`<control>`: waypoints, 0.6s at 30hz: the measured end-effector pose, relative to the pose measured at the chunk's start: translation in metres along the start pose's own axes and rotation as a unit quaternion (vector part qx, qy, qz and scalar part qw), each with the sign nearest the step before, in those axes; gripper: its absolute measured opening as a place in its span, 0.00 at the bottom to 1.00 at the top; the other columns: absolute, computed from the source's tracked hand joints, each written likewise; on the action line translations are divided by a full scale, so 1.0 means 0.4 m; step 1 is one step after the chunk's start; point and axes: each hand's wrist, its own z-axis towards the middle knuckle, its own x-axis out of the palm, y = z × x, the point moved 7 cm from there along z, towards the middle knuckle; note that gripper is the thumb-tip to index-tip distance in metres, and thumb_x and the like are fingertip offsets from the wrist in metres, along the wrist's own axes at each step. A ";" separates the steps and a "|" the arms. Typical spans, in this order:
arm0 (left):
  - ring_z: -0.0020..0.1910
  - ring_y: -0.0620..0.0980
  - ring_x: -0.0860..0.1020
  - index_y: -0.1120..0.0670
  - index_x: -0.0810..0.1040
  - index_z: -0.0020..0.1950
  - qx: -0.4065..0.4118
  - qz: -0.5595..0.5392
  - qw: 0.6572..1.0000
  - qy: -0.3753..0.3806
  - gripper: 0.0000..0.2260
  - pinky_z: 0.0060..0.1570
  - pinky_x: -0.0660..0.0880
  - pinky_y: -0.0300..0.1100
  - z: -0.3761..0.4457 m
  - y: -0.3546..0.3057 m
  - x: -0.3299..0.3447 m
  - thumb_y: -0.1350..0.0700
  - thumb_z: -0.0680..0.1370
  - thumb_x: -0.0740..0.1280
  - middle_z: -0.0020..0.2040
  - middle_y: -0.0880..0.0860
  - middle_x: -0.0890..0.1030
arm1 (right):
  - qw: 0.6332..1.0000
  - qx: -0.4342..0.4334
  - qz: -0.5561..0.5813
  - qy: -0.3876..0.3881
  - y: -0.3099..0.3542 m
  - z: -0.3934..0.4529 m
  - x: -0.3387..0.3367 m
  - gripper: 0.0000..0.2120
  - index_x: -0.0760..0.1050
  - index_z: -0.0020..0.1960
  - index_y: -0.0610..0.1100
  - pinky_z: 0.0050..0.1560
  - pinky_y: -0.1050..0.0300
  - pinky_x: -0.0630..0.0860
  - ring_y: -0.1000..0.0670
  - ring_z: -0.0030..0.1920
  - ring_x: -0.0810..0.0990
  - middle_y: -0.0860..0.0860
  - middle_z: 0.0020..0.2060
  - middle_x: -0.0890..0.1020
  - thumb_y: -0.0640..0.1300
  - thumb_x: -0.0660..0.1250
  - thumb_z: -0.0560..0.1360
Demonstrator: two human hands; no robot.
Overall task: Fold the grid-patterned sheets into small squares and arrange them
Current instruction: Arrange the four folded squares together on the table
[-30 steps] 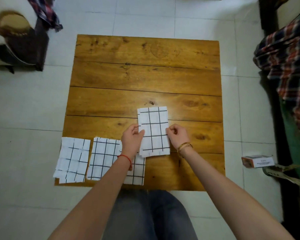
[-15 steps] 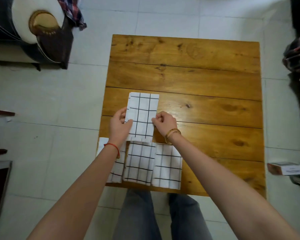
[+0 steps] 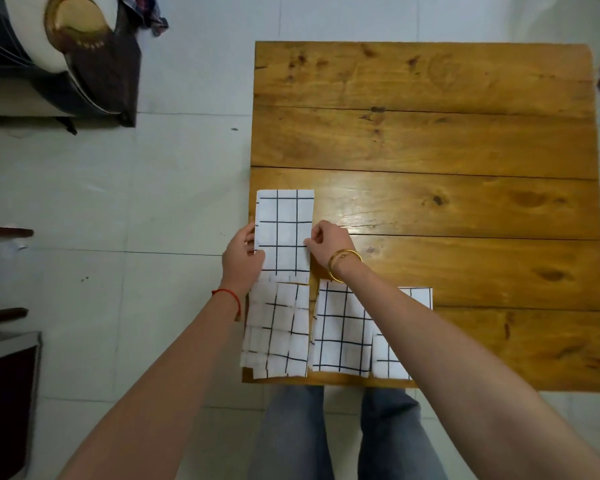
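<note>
Both hands, left and right, pinched the side edges of a half-folded sheet at the table's near-left, probably mid-fold; the next move likely needed another fold to square it.

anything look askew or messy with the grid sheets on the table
Yes. The crumpled white grid-patterned stack at the wooden table's near left corner is uneven: its ragged layers stick out past the table edge. The neighbouring flat grid sheet lies neater.
</note>
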 end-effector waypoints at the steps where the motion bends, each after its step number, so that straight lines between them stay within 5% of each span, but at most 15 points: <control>1: 0.54 0.46 0.75 0.53 0.68 0.72 -0.001 0.001 1.000 0.003 0.25 0.54 0.77 0.42 0.001 0.005 0.000 0.67 0.76 0.63 0.61 0.50 0.75 | 1.000 0.000 -0.020 0.003 -0.001 -0.002 0.003 0.04 0.74 0.46 0.42 0.46 0.50 0.78 0.46 0.42 0.78 0.46 0.41 0.80 0.42 0.64 0.74; 7: 0.57 0.44 0.70 0.55 0.67 0.73 0.026 0.042 0.999 -0.014 0.25 0.62 0.74 0.47 -0.013 -0.001 -0.011 0.66 0.76 0.63 0.64 0.53 0.72 | 0.998 0.010 -0.060 -0.031 -0.032 -0.031 -0.025 0.05 0.73 0.49 0.45 0.43 0.51 0.79 0.46 0.41 0.79 0.48 0.41 0.81 0.46 0.63 0.75; 14: 0.50 0.43 0.74 0.55 0.75 0.63 0.070 0.031 0.996 -0.050 0.16 0.47 0.69 0.23 -0.140 -0.037 0.051 0.66 0.76 0.62 0.55 0.50 0.76 | 0.991 0.033 0.010 -0.133 -0.155 -0.125 -0.114 0.04 0.74 0.45 0.46 0.40 0.54 0.78 0.49 0.38 0.79 0.50 0.37 0.81 0.46 0.63 0.76; 18: 0.42 0.44 0.79 0.56 0.78 0.58 0.057 -0.006 0.998 -0.002 0.11 0.43 0.78 0.35 -0.259 -0.017 0.185 0.64 0.77 0.62 0.48 0.49 0.80 | 0.980 0.051 0.023 -0.189 -0.284 -0.221 -0.174 0.03 0.72 0.44 0.47 0.40 0.52 0.79 0.50 0.38 0.78 0.51 0.37 0.80 0.45 0.64 0.76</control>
